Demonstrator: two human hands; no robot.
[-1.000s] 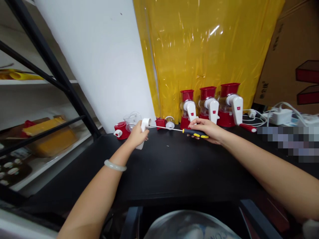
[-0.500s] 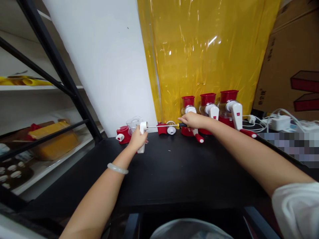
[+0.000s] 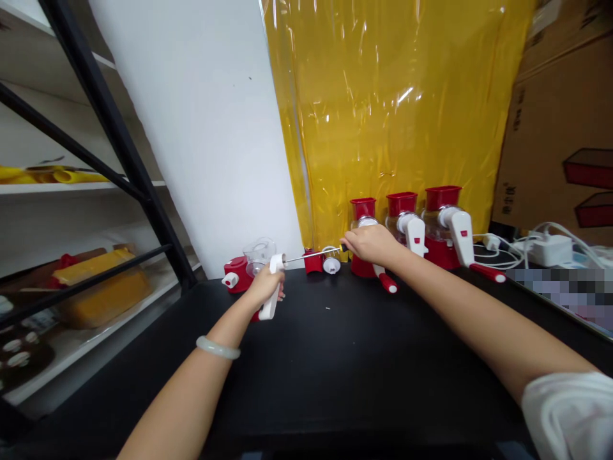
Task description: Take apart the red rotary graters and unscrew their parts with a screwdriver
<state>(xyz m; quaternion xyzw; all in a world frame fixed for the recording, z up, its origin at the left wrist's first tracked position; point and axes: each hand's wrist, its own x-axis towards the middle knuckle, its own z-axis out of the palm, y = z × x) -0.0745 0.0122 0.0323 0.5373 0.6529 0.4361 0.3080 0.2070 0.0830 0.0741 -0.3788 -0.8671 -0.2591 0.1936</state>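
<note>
My left hand (image 3: pixel 266 285) is closed around a white crank handle (image 3: pixel 272 305), whose round end faces right. A screwdriver (image 3: pixel 311 257) lies level across the middle, its thin metal shaft reaching the round end of the crank. Wrapped around the screwdriver's dark grip is my right hand (image 3: pixel 368 244). Behind my left hand stand a red grater base (image 3: pixel 237 271) with a white knob and a clear plastic housing (image 3: pixel 261 251). Between the hands, farther back, a red part (image 3: pixel 313 261) and a white-ended drum (image 3: pixel 331 262) rest on the black table (image 3: pixel 335 358).
Three red-and-white rotary graters (image 3: pixel 443 230) with cranks stand at the back right, before a yellow plastic curtain (image 3: pixel 383 128). White cables and an adapter (image 3: pixel 550 249) lie at the right, beside a cardboard box (image 3: pixel 550 160). A black-framed shelf (image 3: pixel 96 96) stands left.
My view has tilted up, so the things sit lower in the picture. The right hand's grip covers more of the screwdriver handle, and the crank's lower end leans further toward me.
</note>
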